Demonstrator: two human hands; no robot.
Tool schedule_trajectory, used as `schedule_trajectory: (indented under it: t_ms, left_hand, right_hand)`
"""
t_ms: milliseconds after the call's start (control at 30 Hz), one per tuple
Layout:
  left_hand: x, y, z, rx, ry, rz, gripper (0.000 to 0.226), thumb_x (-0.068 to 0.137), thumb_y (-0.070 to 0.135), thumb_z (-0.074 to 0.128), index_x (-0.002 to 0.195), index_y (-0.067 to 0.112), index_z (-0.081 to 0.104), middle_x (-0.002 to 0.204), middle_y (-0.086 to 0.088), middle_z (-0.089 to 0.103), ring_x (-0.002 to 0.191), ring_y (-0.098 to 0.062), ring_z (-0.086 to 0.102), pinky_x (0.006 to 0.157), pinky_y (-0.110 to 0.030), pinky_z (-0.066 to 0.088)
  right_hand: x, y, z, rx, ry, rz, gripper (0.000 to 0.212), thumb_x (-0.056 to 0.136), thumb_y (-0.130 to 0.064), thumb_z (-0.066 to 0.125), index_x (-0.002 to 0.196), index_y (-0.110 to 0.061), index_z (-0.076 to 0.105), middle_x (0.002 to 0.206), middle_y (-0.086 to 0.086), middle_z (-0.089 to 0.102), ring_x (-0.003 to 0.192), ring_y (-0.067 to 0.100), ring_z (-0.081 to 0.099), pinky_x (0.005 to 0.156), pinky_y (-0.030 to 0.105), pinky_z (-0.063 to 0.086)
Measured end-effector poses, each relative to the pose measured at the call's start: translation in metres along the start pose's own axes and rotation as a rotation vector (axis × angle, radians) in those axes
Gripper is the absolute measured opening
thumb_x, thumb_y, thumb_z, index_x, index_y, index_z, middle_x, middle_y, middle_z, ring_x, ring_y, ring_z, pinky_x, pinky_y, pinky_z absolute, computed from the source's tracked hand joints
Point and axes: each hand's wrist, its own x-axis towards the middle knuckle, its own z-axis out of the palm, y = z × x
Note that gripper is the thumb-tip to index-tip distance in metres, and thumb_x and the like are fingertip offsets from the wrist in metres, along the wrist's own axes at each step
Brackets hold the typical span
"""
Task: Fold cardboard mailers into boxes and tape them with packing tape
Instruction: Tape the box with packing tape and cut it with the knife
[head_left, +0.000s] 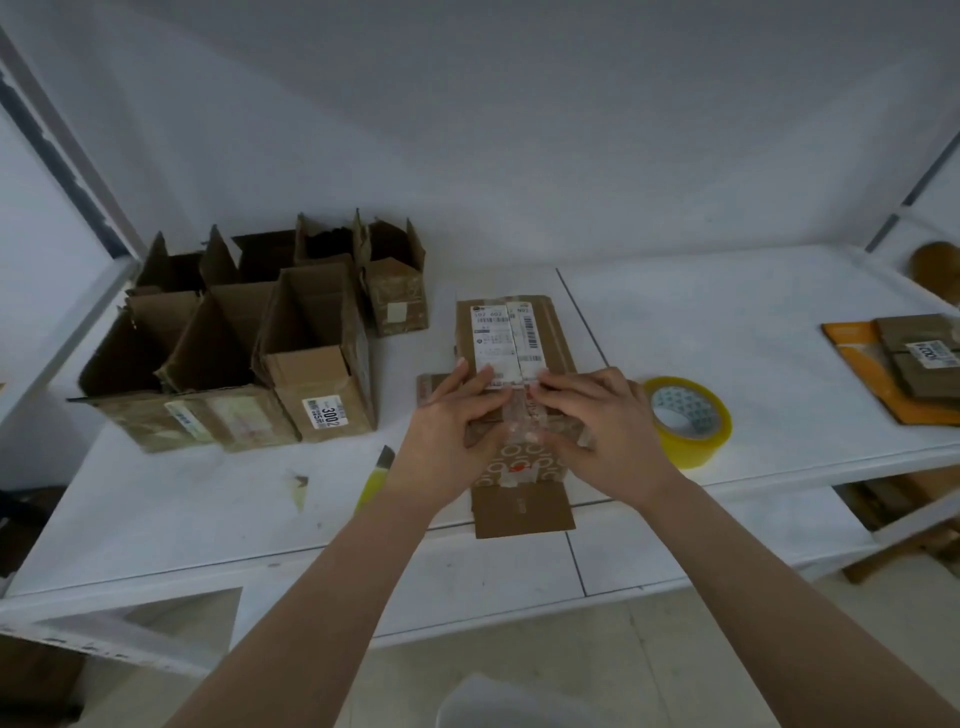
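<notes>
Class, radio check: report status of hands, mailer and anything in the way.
Left hand and right hand both pressing flat on the mailer. Mailer still unfolded. Tape roll beside right hand, nothing blocking.

A white bench (727, 332) carries open boxes (249, 353) at 10 o'clock, a flat mailer (519, 374) mid-bench, tape (688, 421) at 3, a knife (375, 480) at 8, and flattened cardboard (904, 369) far right.

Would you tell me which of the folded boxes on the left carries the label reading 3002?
The front right box of the group, nearest the left hand; its neighbours' labels show no such number.
</notes>
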Motion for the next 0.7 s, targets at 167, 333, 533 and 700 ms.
schedule_trajectory:
  t_ms: [167, 333, 533, 700]
  left_hand:
    - [0.003, -0.001, -0.001, 0.03, -0.03, -0.021, 0.045, 0.086, 0.008, 0.069, 0.129, 0.021, 0.061, 0.146, -0.002, 0.046, 0.145, -0.019, 0.026, 0.111, -0.013, 0.011]
    - [0.005, -0.01, -0.018, -0.286, -0.186, -0.102, 0.033, 0.095, 0.017, 0.058, 0.126, 0.028, 0.06, 0.146, 0.005, 0.045, 0.145, -0.005, 0.02, 0.117, -0.023, 0.017]
    - [0.006, -0.035, -0.045, -0.387, -0.361, -0.087, 0.048, 0.097, -0.01, 0.04, 0.129, 0.02, 0.059, 0.143, 0.012, 0.048, 0.135, 0.006, 0.035, 0.115, -0.029, 0.032]
    - [0.004, -0.04, -0.034, -0.442, -0.273, -0.047, 0.043, 0.092, -0.014, 0.048, 0.128, 0.008, 0.061, 0.141, 0.005, 0.051, 0.133, 0.0, 0.042, 0.11, -0.033, 0.041]
  right_hand:
    - [0.004, -0.009, 0.003, 0.003, 0.017, 0.065, 0.034, 0.075, -0.03, 0.08, 0.107, -0.02, 0.074, 0.119, -0.006, 0.069, 0.096, 0.029, 0.058, 0.082, 0.047, 0.045]
    - [0.01, -0.017, 0.004, -0.014, 0.026, 0.155, 0.041, 0.07, -0.05, 0.08, 0.098, -0.021, 0.074, 0.112, -0.007, 0.071, 0.096, 0.026, 0.057, 0.083, 0.04, 0.039]
    - [0.012, -0.034, 0.016, -0.145, 0.132, 0.198, 0.051, 0.063, -0.063, 0.077, 0.085, -0.018, 0.067, 0.092, -0.003, 0.07, 0.083, 0.027, 0.057, 0.075, 0.037, 0.038]
    - [0.01, -0.043, 0.022, -0.272, 0.098, 0.218, 0.062, 0.065, -0.067, 0.074, 0.095, -0.014, 0.064, 0.096, 0.004, 0.065, 0.087, 0.03, 0.055, 0.079, 0.04, 0.04]
